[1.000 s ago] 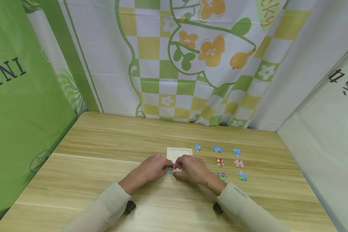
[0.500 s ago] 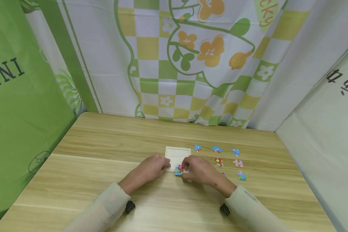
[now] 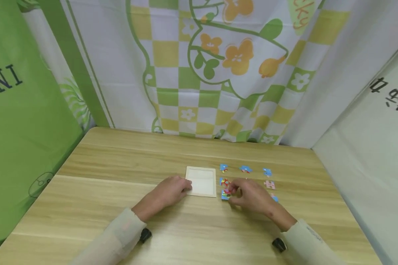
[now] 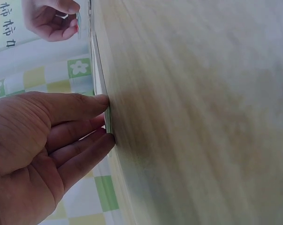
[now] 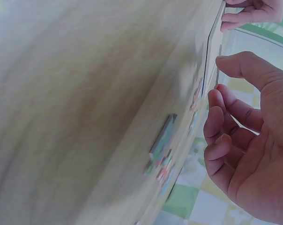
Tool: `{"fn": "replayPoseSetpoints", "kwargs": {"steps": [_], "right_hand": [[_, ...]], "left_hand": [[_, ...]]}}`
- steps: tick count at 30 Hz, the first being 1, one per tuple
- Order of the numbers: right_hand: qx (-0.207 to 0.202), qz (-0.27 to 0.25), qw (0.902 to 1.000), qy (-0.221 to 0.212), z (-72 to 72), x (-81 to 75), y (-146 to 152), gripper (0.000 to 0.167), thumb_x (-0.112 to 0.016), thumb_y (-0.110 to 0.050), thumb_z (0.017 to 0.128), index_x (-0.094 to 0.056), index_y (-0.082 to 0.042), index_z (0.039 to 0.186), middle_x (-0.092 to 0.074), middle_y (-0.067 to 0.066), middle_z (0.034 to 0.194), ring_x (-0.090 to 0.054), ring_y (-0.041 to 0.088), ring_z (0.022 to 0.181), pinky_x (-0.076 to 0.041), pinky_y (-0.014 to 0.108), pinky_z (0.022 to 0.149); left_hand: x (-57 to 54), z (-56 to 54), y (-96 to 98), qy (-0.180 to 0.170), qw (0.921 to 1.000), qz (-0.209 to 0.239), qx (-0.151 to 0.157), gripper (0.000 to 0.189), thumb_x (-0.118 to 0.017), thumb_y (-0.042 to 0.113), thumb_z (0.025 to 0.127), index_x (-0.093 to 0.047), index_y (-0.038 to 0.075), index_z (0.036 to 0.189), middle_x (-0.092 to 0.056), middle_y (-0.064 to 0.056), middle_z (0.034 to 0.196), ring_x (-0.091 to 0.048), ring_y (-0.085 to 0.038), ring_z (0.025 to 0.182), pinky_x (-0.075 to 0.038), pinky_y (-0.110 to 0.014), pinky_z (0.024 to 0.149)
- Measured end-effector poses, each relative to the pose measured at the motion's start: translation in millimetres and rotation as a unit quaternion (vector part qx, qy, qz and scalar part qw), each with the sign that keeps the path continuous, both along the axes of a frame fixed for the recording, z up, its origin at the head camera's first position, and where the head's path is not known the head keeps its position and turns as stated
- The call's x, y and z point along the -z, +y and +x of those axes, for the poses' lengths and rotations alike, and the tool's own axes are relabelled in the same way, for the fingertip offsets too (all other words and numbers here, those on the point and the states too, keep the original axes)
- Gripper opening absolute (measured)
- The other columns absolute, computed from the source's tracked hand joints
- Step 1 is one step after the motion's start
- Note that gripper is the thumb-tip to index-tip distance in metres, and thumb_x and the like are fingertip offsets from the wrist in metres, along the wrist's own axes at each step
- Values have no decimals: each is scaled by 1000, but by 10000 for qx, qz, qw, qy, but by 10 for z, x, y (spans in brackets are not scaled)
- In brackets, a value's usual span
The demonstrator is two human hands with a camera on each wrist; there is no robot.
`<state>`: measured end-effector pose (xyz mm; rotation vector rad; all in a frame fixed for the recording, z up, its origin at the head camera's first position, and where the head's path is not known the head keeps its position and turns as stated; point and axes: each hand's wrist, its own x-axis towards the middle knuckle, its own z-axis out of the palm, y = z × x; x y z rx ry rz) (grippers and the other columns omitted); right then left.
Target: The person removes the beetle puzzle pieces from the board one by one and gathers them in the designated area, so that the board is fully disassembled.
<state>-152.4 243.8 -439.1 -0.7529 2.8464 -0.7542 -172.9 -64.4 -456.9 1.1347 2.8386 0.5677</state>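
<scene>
In the head view my left hand [image 3: 173, 189] holds the left edge of a shallow square wooden puzzle tray [image 3: 201, 182], thumb and fingertips at its rim. Its bare pale floor shows. To the right of the tray, my right hand [image 3: 253, 195] pinches a blue, green and red jigsaw piece [image 3: 224, 195] between thumb and fingers. The right wrist view shows that piece edge-on as a thin strip at the fingertips, the other fingers curled. A red jigsaw piece [image 3: 224, 182] lies just beyond it, and my right hand covers others behind.
More jigsaw pieces lie in rows at the right: blue ones [image 3: 223, 168] [image 3: 245, 169] [image 3: 267, 172], a pink one [image 3: 269, 184] and a partly covered blue one [image 3: 274, 198]. The wooden table [image 3: 126, 154] meets a patterned curtain [image 3: 192, 92] behind.
My right hand has carried the jigsaw piece rightward, from over the tray's front left corner to beside the tray, uncovering the tray floor. My left hand stays at the tray's left edge.
</scene>
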Motion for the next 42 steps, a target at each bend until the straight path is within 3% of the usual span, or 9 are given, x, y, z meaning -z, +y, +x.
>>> {"fn": "replayPoseSetpoints", "kwargs": {"steps": [5,9,12,20,26,28,31,35,42], "right_hand": [[-33,-112,9999,-52,2,3,-9,20,-83,-17,85,-68,-16,98,-65,-7,90,-62,12,80,-51,29,70],[-2,-11,9999,-119,-7,13,-36,19,-83,-16,86,-68,-15,98,-64,-9,90,-60,9,80,-51,28,71],[-10,141,9999,-89,-20,41,-38,18,-83,-17,86,-68,-15,96,-63,-10,89,-59,7,79,-50,28,71],[64,353,9993,-106,-94,74,-36,18,-82,-18,86,-70,-14,99,-64,-9,90,-59,9,81,-51,30,72],[-17,349,9993,-93,-92,70,-26,20,-83,-17,85,-70,-13,99,-63,-9,89,-57,10,80,-51,31,73],[-66,346,9994,-54,-88,72,-27,20,-84,-16,84,-70,-12,98,-63,-8,88,-57,10,79,-50,30,72],[-82,349,9994,11,-88,79,-31,20,-84,-16,84,-69,-12,97,-62,-8,87,-55,10,78,-50,30,72],[-57,380,9993,25,-81,76,-37,20,-84,-17,84,-69,-12,97,-61,-8,86,-55,9,78,-50,30,71],[62,398,9992,-43,-55,49,-59,22,-85,-17,83,-69,-13,98,-62,-9,87,-55,9,77,-50,30,71]], "left_hand": [[-34,-5,-33,25,10000,52,31,11,-74,1,93,-76,9,86,-73,-3,90,-68,-17,79,-58,-37,75],[-34,-14,-27,-128,9996,235,59,9,-73,-1,93,-78,6,92,-76,-12,107,-73,-26,97,-58,-39,85],[-13,-3,-14,-208,9994,262,35,11,-73,-1,93,-79,5,98,-72,-17,121,-70,-32,112,-55,-42,94],[-40,9,7,-455,9985,307,-65,15,-72,-2,93,-79,2,106,-70,-18,124,-69,-33,113,-53,-43,96],[-25,20,18,-217,9994,274,37,11,-71,-2,93,-79,4,97,-72,-17,119,-69,-32,112,-54,-43,95],[-28,30,18,-128,9995,266,86,11,-71,-2,94,-79,6,92,-73,-16,117,-70,-31,111,-54,-43,95],[-35,42,16,-31,9997,226,108,16,-70,-2,95,-76,8,84,-76,-10,105,-73,-24,95,-58,-40,86],[-32,56,21,64,9999,119,70,18,-69,0,96,-75,10,83,-73,-1,90,-64,-14,76,-56,-34,73],[-45,68,21,151,9999,43,39,15,-68,0,96,-77,9,87,-72,-1,86,-56,-9,70,-53,-30,67]]}}
